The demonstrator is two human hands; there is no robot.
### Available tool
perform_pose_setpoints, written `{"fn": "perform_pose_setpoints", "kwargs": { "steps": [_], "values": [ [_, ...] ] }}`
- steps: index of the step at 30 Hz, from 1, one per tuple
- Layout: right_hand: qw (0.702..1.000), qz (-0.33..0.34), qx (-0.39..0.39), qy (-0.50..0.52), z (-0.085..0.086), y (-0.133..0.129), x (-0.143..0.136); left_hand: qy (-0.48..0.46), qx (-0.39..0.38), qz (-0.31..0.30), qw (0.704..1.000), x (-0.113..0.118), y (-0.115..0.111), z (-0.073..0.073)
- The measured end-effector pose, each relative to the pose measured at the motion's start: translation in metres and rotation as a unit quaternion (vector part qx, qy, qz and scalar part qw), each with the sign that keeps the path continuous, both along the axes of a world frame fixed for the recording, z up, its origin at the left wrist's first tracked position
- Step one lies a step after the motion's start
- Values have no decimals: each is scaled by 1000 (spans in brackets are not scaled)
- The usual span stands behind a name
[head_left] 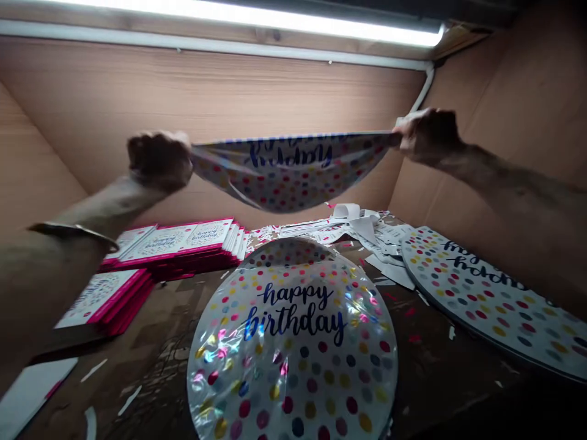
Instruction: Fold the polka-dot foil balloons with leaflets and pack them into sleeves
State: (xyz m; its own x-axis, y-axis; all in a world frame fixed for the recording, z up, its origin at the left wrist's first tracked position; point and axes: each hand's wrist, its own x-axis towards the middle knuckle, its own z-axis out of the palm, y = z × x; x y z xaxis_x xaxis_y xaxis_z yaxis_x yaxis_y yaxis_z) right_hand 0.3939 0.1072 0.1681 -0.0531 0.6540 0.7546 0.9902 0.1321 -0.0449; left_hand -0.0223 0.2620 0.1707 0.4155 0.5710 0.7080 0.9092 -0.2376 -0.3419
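Observation:
A folded, polka-dotted foil balloon (293, 177) with dark blue lettering is stretched in the air between my hands, its lower edge sagging in a curve. My left hand (160, 160) is closed round its left end, and my right hand (428, 135) grips the right end. Below it, in front of me, lies a flat round "happy birthday" foil balloon (293, 366) with coloured dots and a shiny surface. Whether more balloons lie beneath that one I cannot tell. A dark band circles my left wrist.
Stacks of pink-edged printed cards (188, 238) stand at the left. More round dotted balloons (495, 299) lie stacked at the right. White paper offcuts (367, 229) are heaped at the back, with scraps strewn over the brown table (151, 360). A lit tube (321, 21) runs overhead.

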Motion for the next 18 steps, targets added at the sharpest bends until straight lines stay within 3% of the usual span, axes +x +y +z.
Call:
{"fn": "perform_pose_setpoints", "kwargs": {
  "steps": [2, 3, 5, 7, 9, 13, 16, 18],
  "values": [
    [991, -79, 29, -106, 18, -22, -3, 4, 57, 12, 998, -4, -8, 19],
    [976, -125, 40, -171, 15, -36, -5, 6, 65, 5, 998, -8, -13, 18],
    [945, -183, 51, -266, -11, -66, -13, 12, 42, -11, 999, -17, -25, 0],
    [932, -199, 44, -301, -59, -97, -23, 16, -6, -19, 1000, -25, -38, -38],
    [932, -191, 27, -307, -116, -130, -36, 16, -44, -24, 999, -32, -51, -85],
    [960, -97, 7, -264, -216, -194, -67, 32, -182, -62, 981, -33, -75, -177],
    [981, -28, -25, -188, -262, -236, -84, 49, -242, -63, 967, -23, -89, -222],
    [987, 9, -42, -153, -282, -258, -90, 54, -279, -54, 957, -11, -100, -237]
  ]
}}
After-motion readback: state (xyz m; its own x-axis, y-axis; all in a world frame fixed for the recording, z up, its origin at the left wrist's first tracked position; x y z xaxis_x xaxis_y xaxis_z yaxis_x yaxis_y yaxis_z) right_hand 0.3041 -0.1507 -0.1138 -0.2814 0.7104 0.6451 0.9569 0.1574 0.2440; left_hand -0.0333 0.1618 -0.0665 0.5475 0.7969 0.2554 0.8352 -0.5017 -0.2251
